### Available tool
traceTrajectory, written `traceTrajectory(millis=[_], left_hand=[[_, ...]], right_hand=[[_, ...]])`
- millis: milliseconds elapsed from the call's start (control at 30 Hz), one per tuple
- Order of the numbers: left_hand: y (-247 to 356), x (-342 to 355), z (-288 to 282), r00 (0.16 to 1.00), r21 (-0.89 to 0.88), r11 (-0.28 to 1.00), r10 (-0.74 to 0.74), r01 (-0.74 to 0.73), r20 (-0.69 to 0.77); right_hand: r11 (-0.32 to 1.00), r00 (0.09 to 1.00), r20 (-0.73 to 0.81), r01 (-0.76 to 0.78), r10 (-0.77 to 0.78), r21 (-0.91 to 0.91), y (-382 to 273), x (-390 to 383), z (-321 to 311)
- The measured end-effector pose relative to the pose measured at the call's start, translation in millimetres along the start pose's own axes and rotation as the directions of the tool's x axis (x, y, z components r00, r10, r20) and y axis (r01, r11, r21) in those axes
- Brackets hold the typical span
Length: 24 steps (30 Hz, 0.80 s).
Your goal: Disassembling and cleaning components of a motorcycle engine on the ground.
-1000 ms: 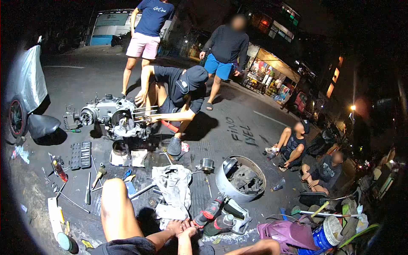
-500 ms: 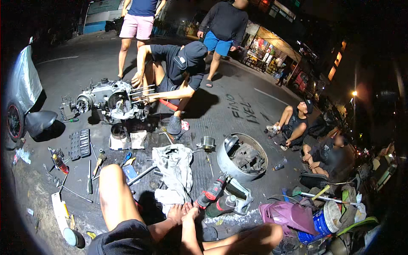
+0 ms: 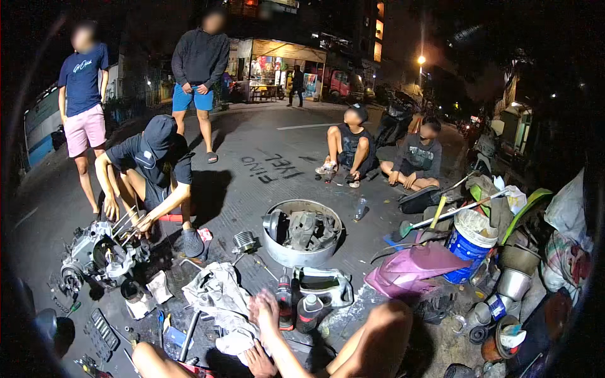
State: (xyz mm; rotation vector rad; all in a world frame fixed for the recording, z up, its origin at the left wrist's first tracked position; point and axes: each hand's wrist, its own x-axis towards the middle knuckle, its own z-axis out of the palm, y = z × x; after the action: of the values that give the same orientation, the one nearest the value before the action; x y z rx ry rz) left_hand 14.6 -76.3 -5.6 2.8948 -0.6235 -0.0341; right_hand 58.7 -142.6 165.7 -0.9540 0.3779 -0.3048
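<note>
Pale cloth [image 3: 217, 291]: lay crumpled on road [image 3: 372, 258], left of red-and-black power tool [image 3: 285, 303]; looked light, soft, limp, best gathered by raised fold. Right hand [image 3: 266, 309]: blurred, fingers extended, seemingly empty. Left hand [image 3: 259, 361]: fingers loosely spread near cloth's lower end; grip could not be told.

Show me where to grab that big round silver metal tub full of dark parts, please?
Probably by the rim of the silver metal tub: left hand on its left side, right hand on its right, coming down from the person's side. The rim runs all round the open top, and I see no handle. Dark chunky parts sit inside, so opposite sides should balance it.
</note>
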Motion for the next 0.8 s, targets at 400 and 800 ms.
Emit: traceTrajectory(millis=[400, 800], left_hand=[[-13.8, -42.6, -20.9, 0.968, 0.011, 0.974, -0.222, 0.224, -0.119], [-7.5, -37.4, -26.4, 0.993, 0.058, 0.995, -0.077, 0.082, -0.093]], right_hand=[[0.766, 0.919, 0.138, 0.218, -0.37, 0.604, -386.2, 173.0, 30.7], [0.672, 0.808, 0.004, -0.493, 0.589, 0.552, 10.9, 70.7, -64.4]])
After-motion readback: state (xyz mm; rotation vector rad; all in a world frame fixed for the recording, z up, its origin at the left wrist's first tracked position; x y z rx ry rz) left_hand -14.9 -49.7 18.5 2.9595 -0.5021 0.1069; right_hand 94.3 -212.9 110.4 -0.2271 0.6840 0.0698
